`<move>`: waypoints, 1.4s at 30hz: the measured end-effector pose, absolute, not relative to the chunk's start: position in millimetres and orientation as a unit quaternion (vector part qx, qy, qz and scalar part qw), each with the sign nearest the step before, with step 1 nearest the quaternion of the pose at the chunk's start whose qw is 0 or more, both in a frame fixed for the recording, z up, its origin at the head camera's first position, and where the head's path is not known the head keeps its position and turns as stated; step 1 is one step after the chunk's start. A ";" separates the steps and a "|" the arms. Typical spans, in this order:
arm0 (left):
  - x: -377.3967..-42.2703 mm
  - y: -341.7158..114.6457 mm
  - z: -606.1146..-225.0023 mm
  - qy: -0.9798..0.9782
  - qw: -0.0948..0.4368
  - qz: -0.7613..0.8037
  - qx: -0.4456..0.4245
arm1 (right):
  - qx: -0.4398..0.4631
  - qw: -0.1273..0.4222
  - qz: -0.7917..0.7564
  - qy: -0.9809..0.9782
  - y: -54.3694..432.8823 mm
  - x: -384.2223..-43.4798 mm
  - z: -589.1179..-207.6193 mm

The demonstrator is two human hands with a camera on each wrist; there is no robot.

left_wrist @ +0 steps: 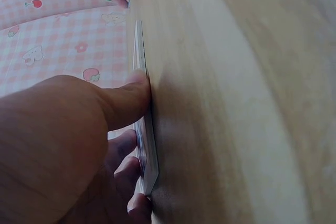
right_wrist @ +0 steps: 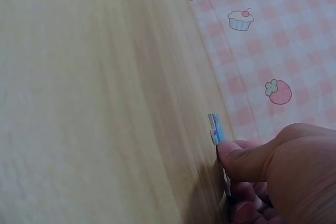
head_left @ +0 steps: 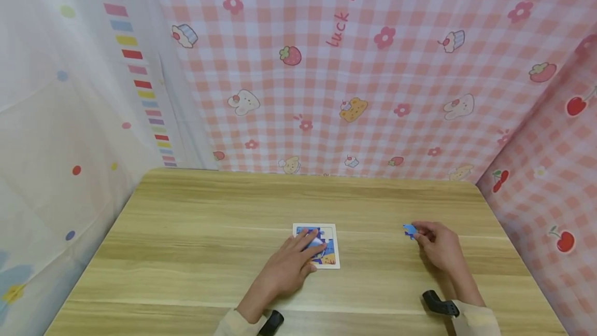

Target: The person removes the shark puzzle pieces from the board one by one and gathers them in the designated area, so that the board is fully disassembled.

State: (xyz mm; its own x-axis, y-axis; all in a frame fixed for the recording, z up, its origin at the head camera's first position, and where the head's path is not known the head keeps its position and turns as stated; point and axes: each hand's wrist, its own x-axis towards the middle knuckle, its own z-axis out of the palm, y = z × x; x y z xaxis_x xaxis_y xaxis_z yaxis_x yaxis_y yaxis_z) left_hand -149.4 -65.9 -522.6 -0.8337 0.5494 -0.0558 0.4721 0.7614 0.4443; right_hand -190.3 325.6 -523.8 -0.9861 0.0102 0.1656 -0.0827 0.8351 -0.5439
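A small square jigsaw puzzle (head_left: 329,259) in a white frame lies on the wooden table, its picture blue with some orange. A pale gap without a piece shows near its upper right. My left hand (head_left: 290,262) rests on the puzzle with fingers spread over the picture; in the left wrist view the thumb (left_wrist: 131,98) presses at the board's edge. Off to the right, my right hand (head_left: 437,245) pinches a blue puzzle piece (head_left: 410,231) between thumb and fingers. The right wrist view shows this piece (right_wrist: 216,128) edge-on, close over the table.
The wooden table (head_left: 196,232) has rounded back corners. A pink checked cloth (head_left: 326,134) hangs along its back edge, another checked cloth (head_left: 545,196) hangs at the right, and a white dotted cloth (head_left: 56,159) at the left. Black straps (head_left: 440,303) sit at both wrists.
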 end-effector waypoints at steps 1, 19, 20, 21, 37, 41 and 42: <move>-149.4 -65.7 -523.1 0.934 0.091 0.212 0.274 | 0.020 0.081 0.285 -0.955 326.2 -190.3 -524.2; -150.3 -68.5 -524.3 0.935 0.069 0.252 0.240 | 0.085 0.148 0.346 -0.923 288.7 -186.8 -513.5; -150.3 -68.8 -524.0 0.935 0.068 0.253 0.238 | 0.086 0.145 0.348 -0.922 285.7 -186.8 -513.8; -150.4 -69.0 -523.7 0.935 0.068 0.252 0.238 | 0.089 0.144 0.349 -0.922 282.9 -187.0 -514.5; -147.9 -77.2 -518.2 0.937 0.078 0.238 0.243 | 0.134 0.102 0.371 -0.913 230.9 -186.1 -522.2; -147.9 -78.8 -517.9 0.939 0.084 0.229 0.244 | 0.133 0.086 0.370 -0.916 216.3 -187.5 -522.8; -148.1 -79.1 -517.5 0.939 0.087 0.228 0.244 | 0.133 0.082 0.371 -0.915 213.1 -187.8 -522.8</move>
